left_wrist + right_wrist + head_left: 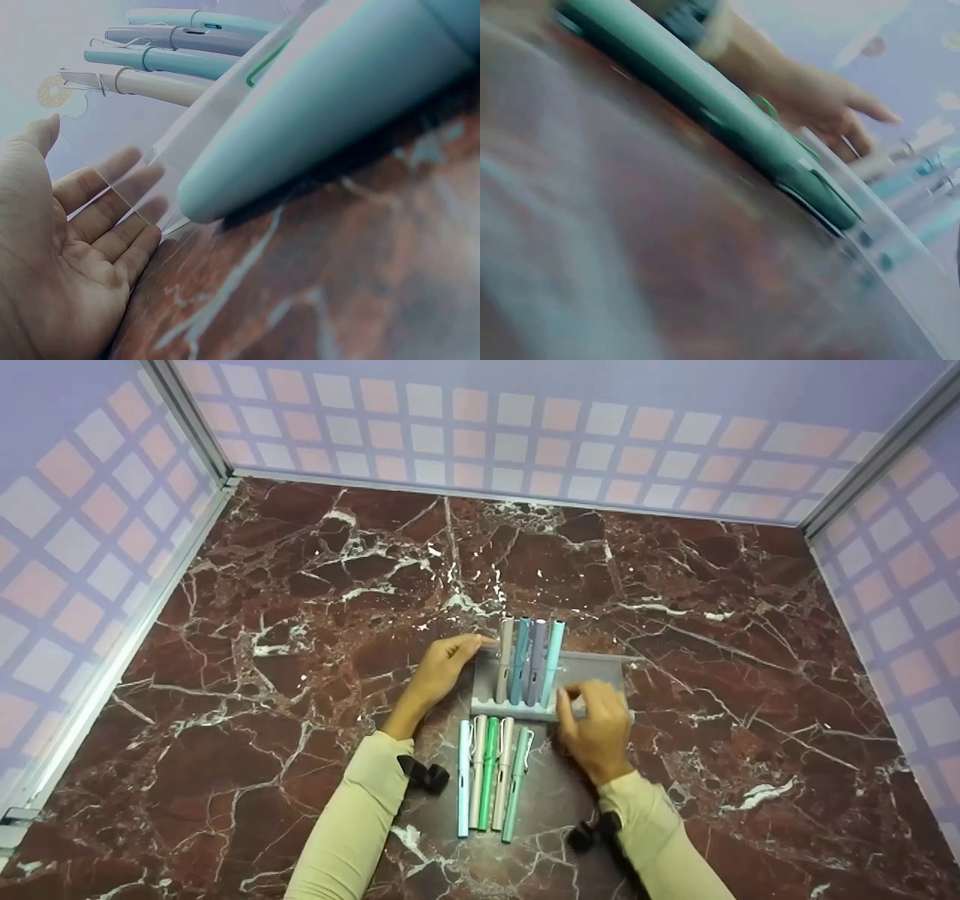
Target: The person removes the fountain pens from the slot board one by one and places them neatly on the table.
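Note:
A clear pen stand bears a beige pen, a blue pen, a purple pen and a turquoise pen, leaning side by side in its left half. My left hand is at the stand's left edge. In the left wrist view, its fingers extend behind the clear panel with the thumb apart. Over the stand's right front is my right hand, blurred, fingers loosely bent and no pen visible in them. The right wrist view does not show that hand.
In front of the stand lie a light blue pen, a bright green pen, a sage green pen and two pale pens, all between my forearms. Tiled panels wall the marbled table at the back and sides.

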`<control>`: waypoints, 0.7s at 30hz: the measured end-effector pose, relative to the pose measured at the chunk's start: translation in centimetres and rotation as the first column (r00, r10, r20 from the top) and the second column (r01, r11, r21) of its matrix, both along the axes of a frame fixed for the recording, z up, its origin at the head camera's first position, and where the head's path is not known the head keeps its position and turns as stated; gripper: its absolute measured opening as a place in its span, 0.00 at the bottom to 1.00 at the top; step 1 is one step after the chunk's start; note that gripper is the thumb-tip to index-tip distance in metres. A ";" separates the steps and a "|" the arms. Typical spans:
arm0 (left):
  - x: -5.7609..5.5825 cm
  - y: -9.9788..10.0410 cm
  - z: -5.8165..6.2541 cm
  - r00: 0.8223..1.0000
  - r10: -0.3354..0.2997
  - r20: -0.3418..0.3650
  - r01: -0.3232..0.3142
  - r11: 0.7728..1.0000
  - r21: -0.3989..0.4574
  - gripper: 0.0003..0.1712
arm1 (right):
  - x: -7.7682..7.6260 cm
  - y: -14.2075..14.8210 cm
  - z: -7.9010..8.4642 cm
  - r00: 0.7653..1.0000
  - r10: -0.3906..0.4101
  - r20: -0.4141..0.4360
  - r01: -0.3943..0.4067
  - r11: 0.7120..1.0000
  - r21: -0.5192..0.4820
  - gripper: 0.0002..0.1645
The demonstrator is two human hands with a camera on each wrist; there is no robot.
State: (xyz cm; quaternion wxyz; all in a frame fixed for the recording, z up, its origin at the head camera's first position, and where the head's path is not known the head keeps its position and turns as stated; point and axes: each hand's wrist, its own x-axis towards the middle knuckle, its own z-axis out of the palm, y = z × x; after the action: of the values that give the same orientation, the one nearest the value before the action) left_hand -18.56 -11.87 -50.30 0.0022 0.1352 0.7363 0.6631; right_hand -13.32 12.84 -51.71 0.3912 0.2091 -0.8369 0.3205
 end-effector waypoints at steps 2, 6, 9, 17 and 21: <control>-0.1 0.1 0.1 1.000 -0.004 0.001 0.004 1.000 0.002 0.19 | -0.6 0.1 0.2 1.000 -0.007 0.022 0.007 1.000 -0.012 0.06; -0.1 0.2 0.1 1.000 0.001 0.009 -0.001 1.000 -0.002 0.19 | -1.0 0.2 0.2 0.995 0.032 0.092 -0.035 0.999 0.029 0.13; 0.1 0.1 0.0 1.000 0.003 0.013 -0.003 1.000 -0.018 0.19 | -0.8 0.2 0.0 0.992 0.043 0.121 -0.053 0.996 0.078 0.17; 0.0 0.1 -0.1 1.000 0.002 -0.010 -0.002 1.000 -0.027 0.19 | -0.6 0.3 -0.3 0.993 0.040 0.115 -0.056 0.989 0.135 0.14; 0.2 0.0 0.6 1.000 -0.010 -0.004 0.010 1.000 -0.028 0.19 | -0.7 0.2 -0.1 0.991 0.049 0.122 -0.063 0.992 0.109 0.13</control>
State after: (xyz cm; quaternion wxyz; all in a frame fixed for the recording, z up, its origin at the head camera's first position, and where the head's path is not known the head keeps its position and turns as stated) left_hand -18.41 -11.83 -49.75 0.0059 0.1400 0.7450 0.6522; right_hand -14.01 13.07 -51.85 0.3192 0.2349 -0.8692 0.2957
